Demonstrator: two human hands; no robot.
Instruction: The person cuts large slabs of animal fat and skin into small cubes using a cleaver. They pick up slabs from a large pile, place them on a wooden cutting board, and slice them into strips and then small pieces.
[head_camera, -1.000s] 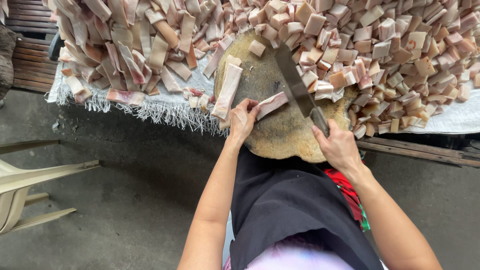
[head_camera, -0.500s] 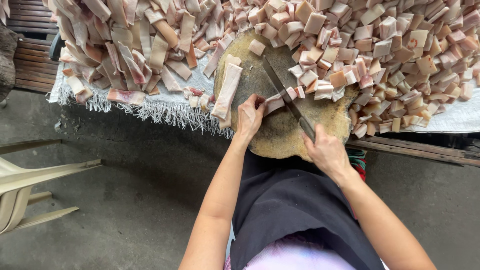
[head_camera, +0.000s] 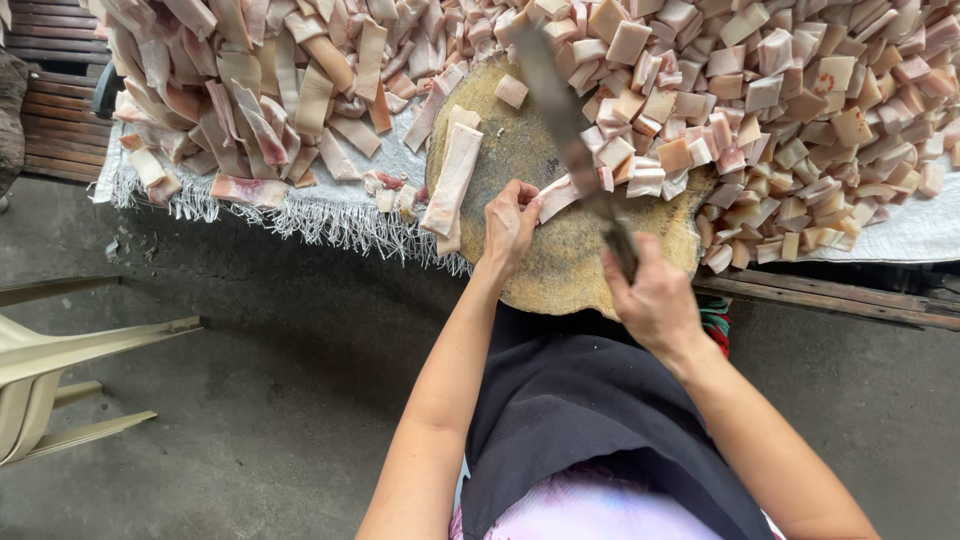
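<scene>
- Raised since half a second ago, the cleaver (head_camera: 563, 130) now stands blurred high over the strip (head_camera: 558, 196), where before it lay low across the block (head_camera: 560, 260).
- That strip lies on the round block, its near end pinned under the left hand (head_camera: 512, 222), fingers curled down on it.
- To cut well, knuckles should stay tucked back from the blade's line, and each chop should land square, just past the fingertips.
- Right hand (head_camera: 655, 298) is clenched round the cleaver's handle, wrist cocked, forearm angled inward.
- Cut cubes (head_camera: 800, 110) heap right of the block; uncut strips (head_camera: 270, 90) left, on the worktop (head_camera: 920, 235).
</scene>
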